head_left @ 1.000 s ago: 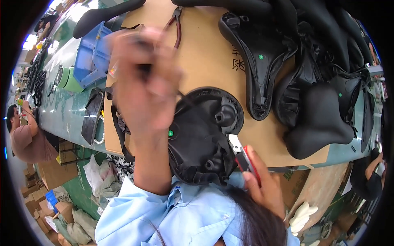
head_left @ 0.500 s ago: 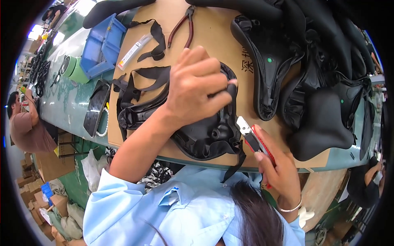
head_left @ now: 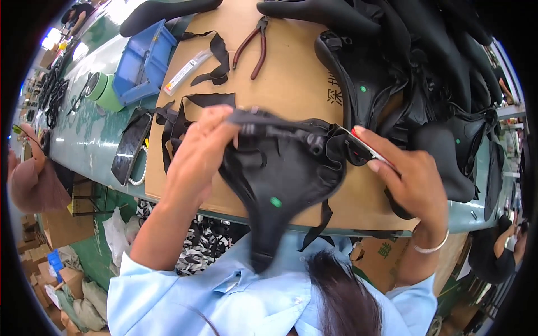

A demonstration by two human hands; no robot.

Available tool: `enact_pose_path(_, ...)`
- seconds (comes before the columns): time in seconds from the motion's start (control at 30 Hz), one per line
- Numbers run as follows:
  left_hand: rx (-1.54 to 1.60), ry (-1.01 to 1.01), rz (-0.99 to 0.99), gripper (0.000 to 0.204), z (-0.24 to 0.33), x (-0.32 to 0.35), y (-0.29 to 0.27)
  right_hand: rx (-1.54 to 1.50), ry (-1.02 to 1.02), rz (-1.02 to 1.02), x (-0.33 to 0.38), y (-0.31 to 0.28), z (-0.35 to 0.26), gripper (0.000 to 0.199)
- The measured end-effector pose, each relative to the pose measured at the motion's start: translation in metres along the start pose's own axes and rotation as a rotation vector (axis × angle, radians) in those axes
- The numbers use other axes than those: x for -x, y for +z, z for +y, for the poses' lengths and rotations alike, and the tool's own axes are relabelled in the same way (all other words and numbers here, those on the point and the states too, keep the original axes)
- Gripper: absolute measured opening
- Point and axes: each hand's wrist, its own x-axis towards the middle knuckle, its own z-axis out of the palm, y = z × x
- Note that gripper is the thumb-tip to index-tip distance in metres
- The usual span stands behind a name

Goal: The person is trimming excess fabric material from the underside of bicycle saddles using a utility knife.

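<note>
Head view | left hand [head_left: 196, 157] now grips black saddle [head_left: 277, 179], lifted and tilted off cardboard since a moment ago | right hand [head_left: 412, 179] closed on red-handled cutter [head_left: 364, 147] beside it | trimming looks underway

Tool tip [head_left: 348, 134] hidden behind saddle [head_left: 280, 179], saddle nose behind collar

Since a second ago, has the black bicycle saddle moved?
Yes. The black bicycle saddle has been lifted off the brown cardboard sheet and tilted up toward the person, nose pointing down.
</note>
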Motion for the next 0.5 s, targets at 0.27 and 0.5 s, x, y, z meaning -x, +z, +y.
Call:
enact_pose_path(0.27,0.236,0.051,-0.402,0.039,0.016,-0.032,0.025,0.005,-0.124,-0.257,-0.023,-0.010,-0.023,0.051)
enact_pose_path(0.5,0.805,0.282,0.239,0.038,0.076,-0.068,0.005,0.074,0.086,-0.205,0.033,-0.005,-0.058,0.056)
